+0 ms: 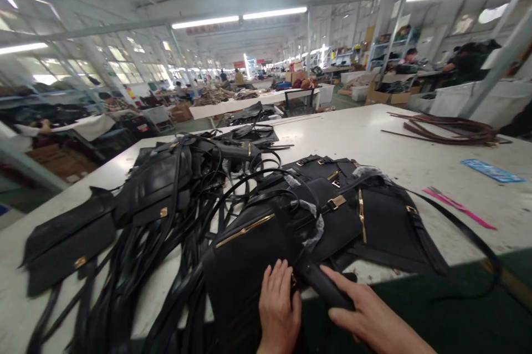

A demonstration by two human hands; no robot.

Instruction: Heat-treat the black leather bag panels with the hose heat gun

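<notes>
A black leather bag (249,254) with a gold zipper (245,230) lies at the table's near edge. My left hand (279,304) rests on the bag's lower front, fingers stretched out and close together. To its right, my right hand (361,309) grips a wide, dark edge or flap of the bag between thumb and fingers. Whether that part is a flap or a strap, I cannot tell. A thin black strap (465,226) loops out to the right. Crumpled clear plastic (313,232) wraps some of the fittings.
More black bags (361,204) with gold fittings overlap behind. A pile of black bags and straps (153,182) covers the left side. Brown straps (449,129), a blue packet (492,171) and a pink-handled tool (459,207) lie at right on the white table (349,132).
</notes>
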